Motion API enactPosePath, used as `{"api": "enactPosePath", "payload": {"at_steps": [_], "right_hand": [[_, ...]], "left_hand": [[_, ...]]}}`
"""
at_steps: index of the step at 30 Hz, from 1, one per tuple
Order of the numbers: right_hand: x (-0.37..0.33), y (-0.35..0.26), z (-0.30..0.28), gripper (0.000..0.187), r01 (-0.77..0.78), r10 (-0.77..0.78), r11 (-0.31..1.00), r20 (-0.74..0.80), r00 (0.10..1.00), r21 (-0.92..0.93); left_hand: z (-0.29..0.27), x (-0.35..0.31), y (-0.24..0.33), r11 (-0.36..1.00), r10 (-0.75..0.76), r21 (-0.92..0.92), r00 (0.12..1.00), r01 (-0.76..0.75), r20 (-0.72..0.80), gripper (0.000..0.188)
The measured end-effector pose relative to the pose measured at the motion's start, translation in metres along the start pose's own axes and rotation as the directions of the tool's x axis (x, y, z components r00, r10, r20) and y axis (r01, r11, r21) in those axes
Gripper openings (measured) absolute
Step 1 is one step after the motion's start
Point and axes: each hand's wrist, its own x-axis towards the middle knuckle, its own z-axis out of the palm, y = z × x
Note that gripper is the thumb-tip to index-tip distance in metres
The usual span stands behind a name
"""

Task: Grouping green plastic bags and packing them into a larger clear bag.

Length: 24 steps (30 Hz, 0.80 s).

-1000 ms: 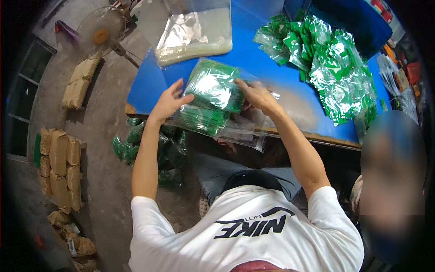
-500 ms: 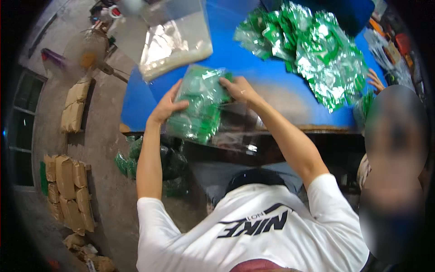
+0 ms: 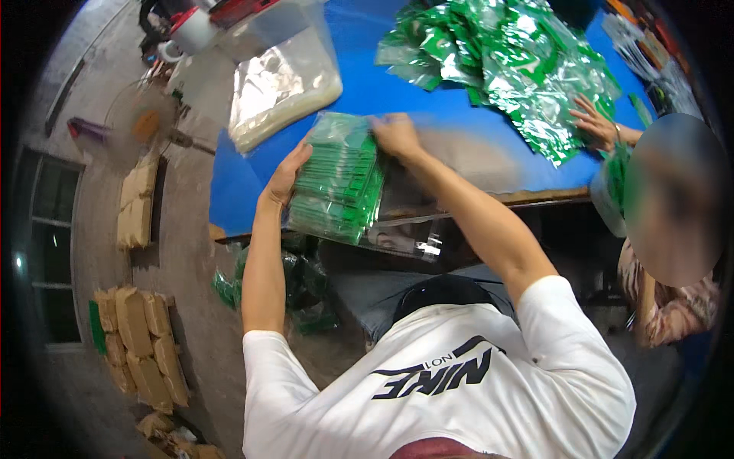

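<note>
A thick stack of green packets in clear plastic (image 3: 336, 180) is held at the table's near left edge, its layers fanned into steps. My left hand (image 3: 289, 170) is closed round the stack's left side, thumb along its edge. My right hand (image 3: 397, 138), slightly blurred, has its fingers curled against the stack's upper right corner. Beside the stack, a clear plastic sheet or bag (image 3: 417, 236) hangs over the table edge below my right forearm.
Clear empty bags (image 3: 287, 84) lie piled on the blue table (image 3: 252, 180). A large heap of green packets (image 3: 527, 84) is at the far right, with a co-worker's hand (image 3: 595, 122) on it. Brown wrapped parcels (image 3: 138, 336) and a fan (image 3: 145, 122) stand at left.
The stack's layers now show as neat steps, where before they looked loose and glossy. My right hand has shifted slightly at its corner. The co-worker's hand has moved onto the heap.
</note>
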Motion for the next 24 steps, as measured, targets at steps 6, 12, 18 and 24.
{"api": "enactPosePath", "payload": {"at_steps": [6,12,18,24], "right_hand": [[-0.011,0.003,-0.016,0.057,0.051,-0.055,0.977,0.017,0.998,0.206],[-0.037,-0.023,-0.016,0.042,0.255,-0.261,0.963,0.059,0.964,0.092],[-0.083,-0.037,-0.040,0.018,0.331,-0.019,0.873,0.654,0.756,-0.358],[-0.078,-0.032,-0.056,0.039,0.029,-0.023,1.000,0.749,0.662,0.005]], "left_hand": [[-0.015,-0.012,-0.006,0.999,-0.010,-0.048,0.996,0.005,-0.093,0.070],[0.001,-0.005,0.010,0.991,-0.018,-0.131,1.000,0.015,-0.017,0.071],[-0.012,-0.044,-0.005,0.995,-0.093,-0.045,0.994,0.091,-0.049,0.071],[-0.015,-0.060,0.009,0.996,-0.093,-0.016,0.978,0.092,-0.185,0.067]]}}
